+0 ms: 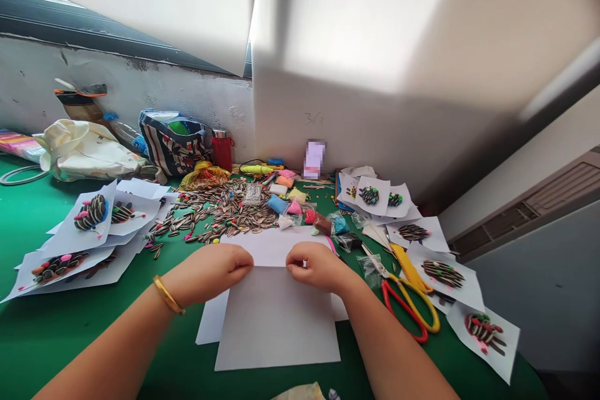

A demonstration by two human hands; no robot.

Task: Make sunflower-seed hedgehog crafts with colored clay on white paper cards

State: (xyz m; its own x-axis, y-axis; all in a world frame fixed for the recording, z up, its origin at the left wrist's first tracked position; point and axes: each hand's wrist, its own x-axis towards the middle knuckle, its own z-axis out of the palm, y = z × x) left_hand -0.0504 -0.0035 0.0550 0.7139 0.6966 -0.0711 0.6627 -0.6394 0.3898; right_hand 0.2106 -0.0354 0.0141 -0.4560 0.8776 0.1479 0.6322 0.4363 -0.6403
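1. Green-topped worktable (70,344) against a scuffed white wall (154,90). Sheet of white paper (276,319) lies flat at the near edge, centred before the person, with a second paper sheet (210,322) showing beneath it.
2. Left hand (206,273): curled, gripping the sheet's upper part between thumb and fingers. Gold bangle (167,295) on the wrist.
3. Right hand (316,267): likewise clenched on the paper, close beside the left. Whether they pinch a fold or an edge, I cannot tell.
4. Just beyond the hands: heap of striped sunflower seeds (220,212), with small bags of coloured clay (277,204).
5. Right of the sheet: red-and-yellow-handled scissors (407,307), yellow utility knife (410,267).
6. Both sides: paper sheets bearing seed-and-clay pictures (91,212).
7. Along the wall: striped bag (173,144), red flask (222,150), cream tote (84,153).
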